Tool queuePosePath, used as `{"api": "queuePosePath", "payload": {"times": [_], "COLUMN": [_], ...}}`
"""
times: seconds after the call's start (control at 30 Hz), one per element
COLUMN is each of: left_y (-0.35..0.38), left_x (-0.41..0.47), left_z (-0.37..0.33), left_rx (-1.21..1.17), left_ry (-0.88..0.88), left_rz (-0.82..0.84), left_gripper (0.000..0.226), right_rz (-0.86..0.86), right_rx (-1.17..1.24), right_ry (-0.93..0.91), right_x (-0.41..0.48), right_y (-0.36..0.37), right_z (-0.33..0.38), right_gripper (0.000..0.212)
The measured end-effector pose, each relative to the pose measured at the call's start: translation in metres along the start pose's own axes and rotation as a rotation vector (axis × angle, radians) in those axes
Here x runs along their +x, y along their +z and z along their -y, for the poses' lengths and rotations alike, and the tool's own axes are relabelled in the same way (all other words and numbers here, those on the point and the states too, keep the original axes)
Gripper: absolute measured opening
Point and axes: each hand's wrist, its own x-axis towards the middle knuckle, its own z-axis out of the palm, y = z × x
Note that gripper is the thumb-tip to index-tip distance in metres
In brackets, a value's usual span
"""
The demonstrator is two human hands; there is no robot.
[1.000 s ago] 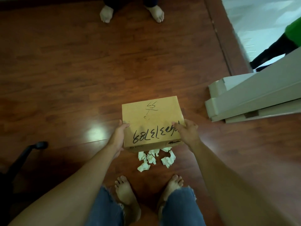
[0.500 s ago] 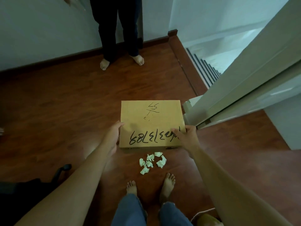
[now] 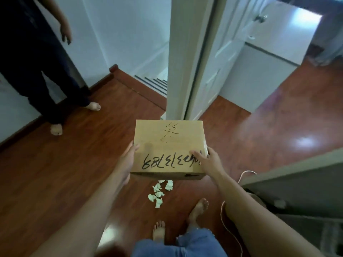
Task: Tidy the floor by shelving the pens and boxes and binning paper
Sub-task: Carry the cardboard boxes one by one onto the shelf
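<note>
The cardboard box (image 3: 169,147) is off the floor (image 3: 74,164) and up in both hands, held level at about waist height, its top with the black marker scrawl facing the camera. The left hand (image 3: 130,154) clasps the left side, thumb hooked over the top edge, the other fingers hidden under or behind the cardboard. The right hand (image 3: 207,160) grips the near right corner, thumb laid flat on the lid and fingers curled round the side. So one box is picked up but not yet shelved, and that is about where this job stands: early to middle, by my reckoning. Below the box's near edge, a small cluster of crumpled paper scraps (image 3: 159,193) lies on the floor just ahead of the carrier's bare feet, so the binning is not done. No pens show anywhere in this view, and whether they are already put away or simply out of sight I cannot tell. No bin shows either. A grey piece of furniture (image 3: 297,182) cuts across the right edge, though I cannot say it is the shelf. A white door frame (image 3: 183,58) stands straight ahead beyond the box, a thin white cable (image 3: 225,216) trails by the right foot, and a second person (image 3: 37,62) stands barefoot at the far left by the wall.
</note>
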Motion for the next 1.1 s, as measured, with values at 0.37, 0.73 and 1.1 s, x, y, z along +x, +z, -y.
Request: {"api": "queuePosePath", "payload": {"times": [0.37,0.73,1.1], "left_y": [0.136,0.331,0.483], "left_x": [-0.029,-0.094,-0.199], "left_z": [-0.004,0.047,0.130], "left_rx": [0.232,0.651,0.859], "left_ry": [0.018,0.086,0.037], "left_rz": [0.320,0.683,1.030], "left_gripper": [0.047,0.037,0.032], "right_rz": [-0.447,-0.853,-1.110], "right_rx": [0.336,0.508,0.653], "right_ry": [0.214,0.457,0.630], "right_x": [-0.129,-0.274,-0.408], "right_y": [-0.119,-0.211,-0.274], "right_z": [-0.089,-0.220,-0.319], "right_gripper": [0.068,0.070,0.063]}}
